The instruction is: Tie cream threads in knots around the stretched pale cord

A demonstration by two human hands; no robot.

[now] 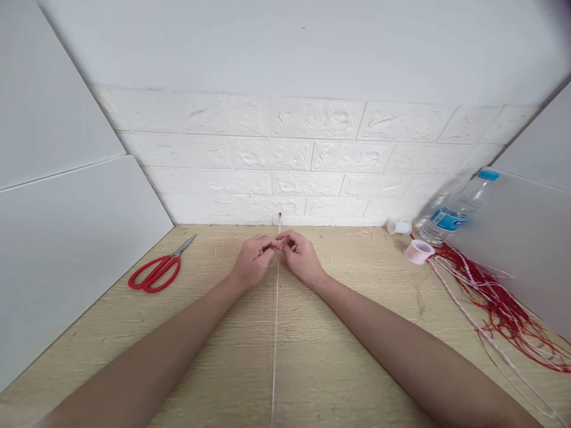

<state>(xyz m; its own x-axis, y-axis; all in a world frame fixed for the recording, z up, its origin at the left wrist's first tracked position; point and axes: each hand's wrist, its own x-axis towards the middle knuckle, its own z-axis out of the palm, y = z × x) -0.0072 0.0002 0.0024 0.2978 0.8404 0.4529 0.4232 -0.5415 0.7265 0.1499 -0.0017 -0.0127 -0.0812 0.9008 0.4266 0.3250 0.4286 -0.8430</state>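
nearest us, the thin pink cord [275, 333] runs taut up the bench [200, 356]; our left hand [252, 261] and right hand [301, 257] pinch it near the wall. it looks limp, light and slippery, best gripped at the fingertips.

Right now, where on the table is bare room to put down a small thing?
Bare wood lies between the red scissors and the left hand, and between the right hand and the pink spool. The right edge is crowded with red cords.
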